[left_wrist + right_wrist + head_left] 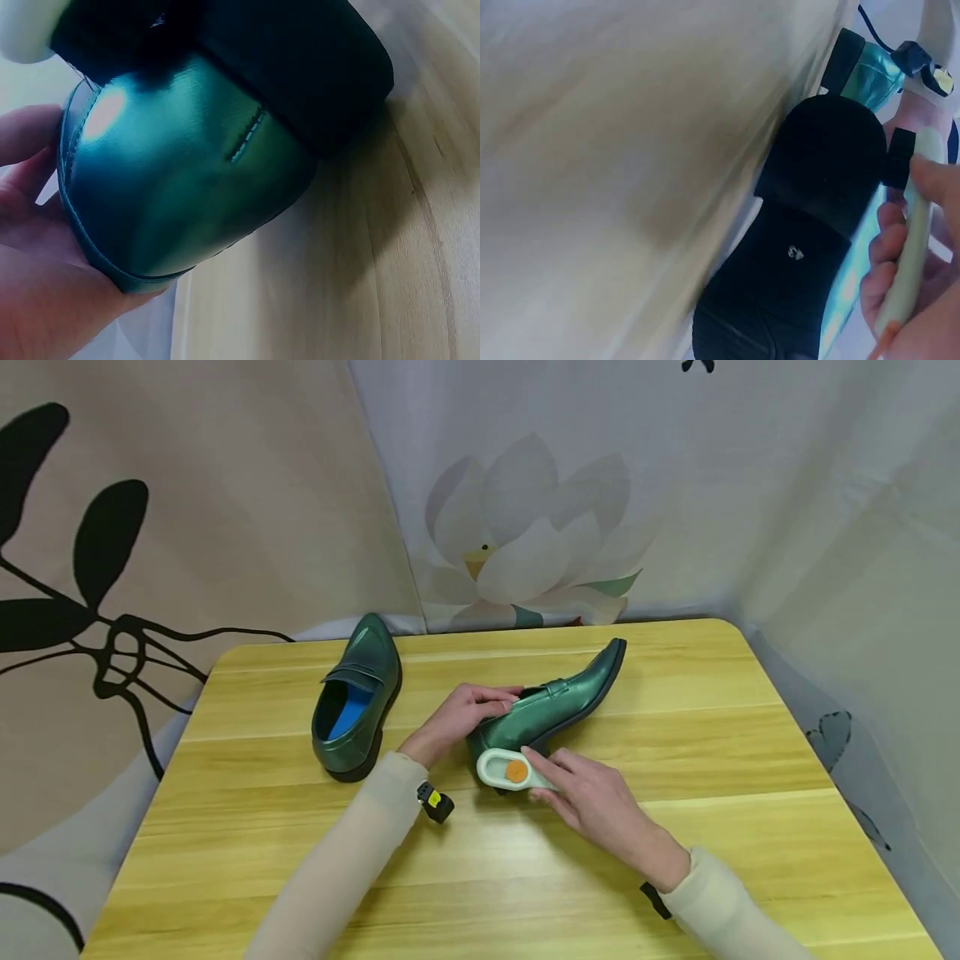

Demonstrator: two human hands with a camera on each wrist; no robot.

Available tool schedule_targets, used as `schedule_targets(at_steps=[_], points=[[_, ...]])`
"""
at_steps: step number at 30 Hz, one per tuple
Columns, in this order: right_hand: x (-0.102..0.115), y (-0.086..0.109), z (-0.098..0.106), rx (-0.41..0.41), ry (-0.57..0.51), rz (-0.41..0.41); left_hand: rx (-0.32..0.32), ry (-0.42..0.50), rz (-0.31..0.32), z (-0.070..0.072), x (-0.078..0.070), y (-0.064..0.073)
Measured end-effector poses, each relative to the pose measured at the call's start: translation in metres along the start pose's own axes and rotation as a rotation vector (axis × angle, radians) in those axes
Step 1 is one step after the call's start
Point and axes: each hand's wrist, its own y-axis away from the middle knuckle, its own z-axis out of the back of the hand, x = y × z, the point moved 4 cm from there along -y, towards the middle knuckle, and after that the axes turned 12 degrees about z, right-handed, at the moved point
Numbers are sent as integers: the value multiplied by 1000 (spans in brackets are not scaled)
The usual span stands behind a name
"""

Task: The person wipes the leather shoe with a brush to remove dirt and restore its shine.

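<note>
A green loafer (528, 717) lies tilted on its side, its toe pointing to the upper right. My left hand (467, 714) grips the loafer at the rim of its opening, fingers on one side of the edge in the left wrist view. My right hand (592, 797) holds a pale brush (495, 768) with an orange round spot on its handle. The brush's dark bristles (899, 157) are against the heel end of the loafer, beside the black sole (810, 172). In the left wrist view the bristles meet the shiny green heel leather (165, 172).
A second green loafer (356, 697) with a blue insole stands upright to the left, toe away from me. Both shoes are on a wooden table (697, 710). Behind it hangs a pale curtain (570, 485) printed with flowers and leaves.
</note>
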Motion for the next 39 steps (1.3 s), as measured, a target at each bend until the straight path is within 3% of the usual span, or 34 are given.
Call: schedule_targets(at_steps=[8, 15, 18, 21, 27, 30, 33, 39], points=[[-8, -10, 6, -32, 57, -38, 13, -20, -10, -2, -2, 2], [-1, -10, 8, 13, 48, 41, 31, -43, -1, -3, -5, 4], [-3, -10, 8, 15, 34, 37, 37, -41, 1, -4, -6, 5], [-12, -8, 11, -11, 25, -8, 48, -34, -4, -4, -6, 4], [-38, 7, 24, -152, 33, -201, 53, -9, -12, -5, -4, 1], [-42, 11, 26, -176, 23, -253, 50, -1, -9, -5, -3, 0], [-34, 10, 19, -162, -14, -230, 45, -9, -10, -4, -3, 0], [-5, 5, 0, -67, -70, -76, 41, -22, -13, -2, -1, 0]])
